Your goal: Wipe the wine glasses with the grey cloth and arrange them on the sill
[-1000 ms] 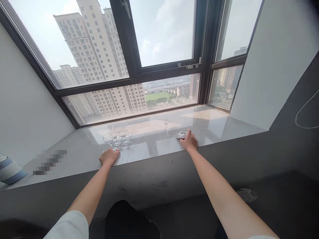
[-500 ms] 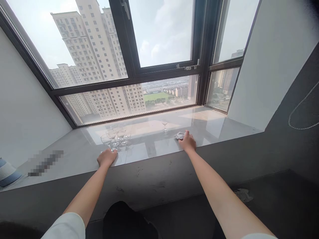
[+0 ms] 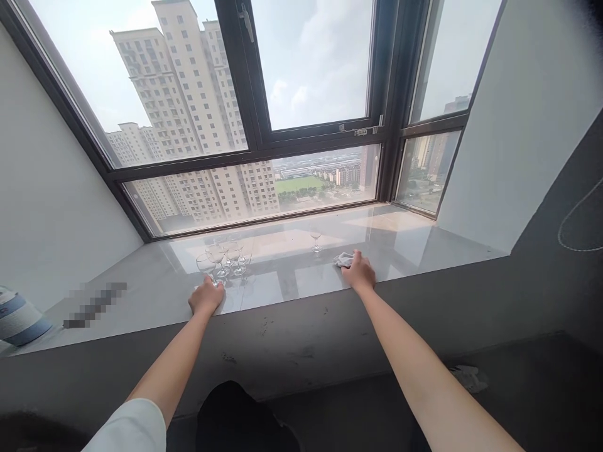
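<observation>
My left hand point(image 3: 206, 296) lies on the glossy window sill point(image 3: 282, 276) with its fingers curled at the foot of the nearest wine glass point(image 3: 206, 264). Behind that glass stands a tight cluster of several clear wine glasses point(image 3: 230, 256). My right hand point(image 3: 359, 274) presses on a small white cloth point(image 3: 343, 258) near the sill's front edge. A single small wine glass point(image 3: 315, 239) stands upright just beyond and left of the cloth, apart from my hand.
Large dark-framed windows point(image 3: 257, 141) rise right behind the sill. White walls close it in at left and right. A blue-and-white striped object point(image 3: 19, 317) sits at the sill's far left. A dark ledge point(image 3: 301, 351) runs below the front edge.
Both hands keep their places on the sill, left at the glass and right on the cloth. Only the view has shifted slightly.
</observation>
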A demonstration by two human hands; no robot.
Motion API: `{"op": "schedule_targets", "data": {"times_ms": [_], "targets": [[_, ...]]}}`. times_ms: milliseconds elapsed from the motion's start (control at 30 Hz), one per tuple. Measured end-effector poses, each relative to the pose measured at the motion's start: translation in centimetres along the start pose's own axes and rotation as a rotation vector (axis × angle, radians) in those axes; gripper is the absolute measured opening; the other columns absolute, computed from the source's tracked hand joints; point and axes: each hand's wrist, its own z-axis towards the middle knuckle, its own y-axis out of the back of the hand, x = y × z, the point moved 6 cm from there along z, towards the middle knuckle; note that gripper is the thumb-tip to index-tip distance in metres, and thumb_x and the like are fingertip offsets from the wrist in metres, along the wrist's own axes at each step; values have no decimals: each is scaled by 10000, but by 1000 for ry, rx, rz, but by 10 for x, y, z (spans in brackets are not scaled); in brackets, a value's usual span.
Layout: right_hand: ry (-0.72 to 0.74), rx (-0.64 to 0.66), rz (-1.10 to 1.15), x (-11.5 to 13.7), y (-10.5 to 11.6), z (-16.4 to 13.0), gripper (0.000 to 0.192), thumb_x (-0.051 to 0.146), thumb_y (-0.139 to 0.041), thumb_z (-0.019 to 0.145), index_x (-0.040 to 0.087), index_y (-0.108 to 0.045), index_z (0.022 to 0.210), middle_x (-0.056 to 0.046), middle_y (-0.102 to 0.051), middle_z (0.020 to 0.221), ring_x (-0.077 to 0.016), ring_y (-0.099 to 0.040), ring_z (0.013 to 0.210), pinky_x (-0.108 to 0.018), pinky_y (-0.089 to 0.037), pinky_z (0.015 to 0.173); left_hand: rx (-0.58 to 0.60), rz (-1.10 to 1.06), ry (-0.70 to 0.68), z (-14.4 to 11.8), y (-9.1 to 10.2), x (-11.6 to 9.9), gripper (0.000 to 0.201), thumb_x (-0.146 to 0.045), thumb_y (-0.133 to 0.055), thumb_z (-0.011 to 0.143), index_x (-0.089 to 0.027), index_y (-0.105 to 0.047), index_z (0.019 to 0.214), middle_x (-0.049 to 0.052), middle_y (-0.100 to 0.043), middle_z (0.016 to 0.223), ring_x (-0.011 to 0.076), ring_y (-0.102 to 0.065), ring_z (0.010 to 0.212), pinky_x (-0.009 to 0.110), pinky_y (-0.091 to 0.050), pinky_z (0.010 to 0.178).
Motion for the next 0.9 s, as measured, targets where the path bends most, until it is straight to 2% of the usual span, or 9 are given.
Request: {"op": "schedule_targets", "data": {"times_ms": [233,900], "targets": [[3,4,1,0,0,-1,571,435,-500,837,230,-338,1344,-110,-544,1112,-243,-565,930,-317,-443,703,21,-5,-31,-2,2,-1,426,-492,-296,874,-237,-561,1090,161,-674,1052,355,-625,965,440,-465,730],[-1,18,-10,2,2,-4,552,437,-485,857,224,-347,1348,-118,-543,1134,-247,-578,950,-333,-459,736,3,-43,-21,-9,3,-2,453,-542,-327,874,-201,-592,1010,165,-678,1051,351,-627,991,438,-477,765]]}}
